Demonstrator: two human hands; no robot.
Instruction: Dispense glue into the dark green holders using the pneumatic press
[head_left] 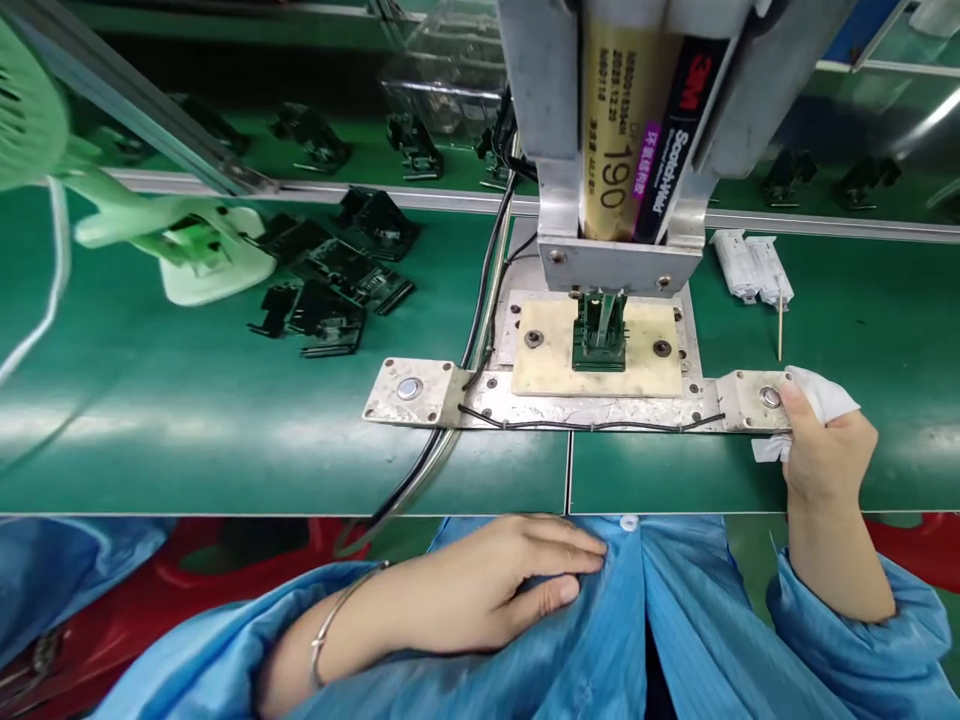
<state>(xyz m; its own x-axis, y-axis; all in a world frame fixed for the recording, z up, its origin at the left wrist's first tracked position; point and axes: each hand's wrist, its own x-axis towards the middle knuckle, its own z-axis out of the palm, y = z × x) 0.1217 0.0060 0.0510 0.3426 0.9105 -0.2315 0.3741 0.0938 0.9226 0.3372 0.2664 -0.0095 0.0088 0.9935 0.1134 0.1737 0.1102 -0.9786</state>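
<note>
My left hand (510, 580) lies flat on the blue smock over my lap, fingers stretched out and holding nothing. At the right end of the metal fixture, my right hand (831, 450) is closed around a white wipe (821, 395). Its thumb rests beside the right push button (770, 397). The left push button (409, 389) sits at the fixture's other end. Between them a dark green-black plastic part (600, 335) stands on a cream block (645, 340). Glue cartridges (630, 130) in a metal holder are mounted above that part.
Several black parts (345, 270) are piled at the left, near a green fan (187, 240). Cables (480, 300) cross the green bench. White packets (750, 265) and a thin wooden stick (780, 330) lie at the right. More black parts (307, 135) stand along the back.
</note>
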